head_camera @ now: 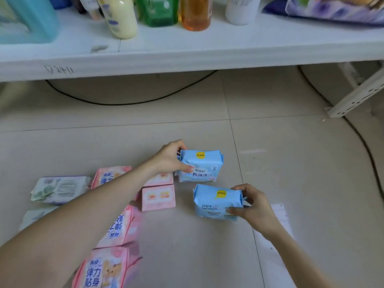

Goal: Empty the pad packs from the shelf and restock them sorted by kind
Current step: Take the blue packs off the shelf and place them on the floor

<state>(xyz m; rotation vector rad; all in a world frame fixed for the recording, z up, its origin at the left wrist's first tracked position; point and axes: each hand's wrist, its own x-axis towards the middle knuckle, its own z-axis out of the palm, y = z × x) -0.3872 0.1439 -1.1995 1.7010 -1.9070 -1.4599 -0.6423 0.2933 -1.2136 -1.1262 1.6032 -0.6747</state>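
A pale tiled floor (291, 152) fills most of the view, with a white shelf (187, 57) running across the top of the frame. The shelf carries bottles, among them a cream one (121, 19), a green one (158, 11) and an orange one (195, 15). A black cable (124, 102) loops over the tiles beneath it.

The pad packs are all down on the floor, grouped by colour. Just right of centre, your left hand (172, 156) grips the farther blue pack (200, 165) by its left end, thumb in front and fingers curled behind. Below it, your right hand (253, 206) pinches the nearer blue pack (217, 202) by its right end. Both blue packs stand on edge, near each other but not touching.

In the lower left lie several pink packs, one (159, 197) just beside the blue pair and another (104, 269) at the bottom edge. Further left is a pale purple-and-white pack (60, 190). Something below it at the left edge is too blurred to name; it may be another of that kind.

Risks from here: your left forearm reaches across the pink group, so drawing it back low could sweep those packs out of their rows. The blue packs sit on narrow edges and may topple when released. Setting them down too close to the pink ones would blur the sorting.
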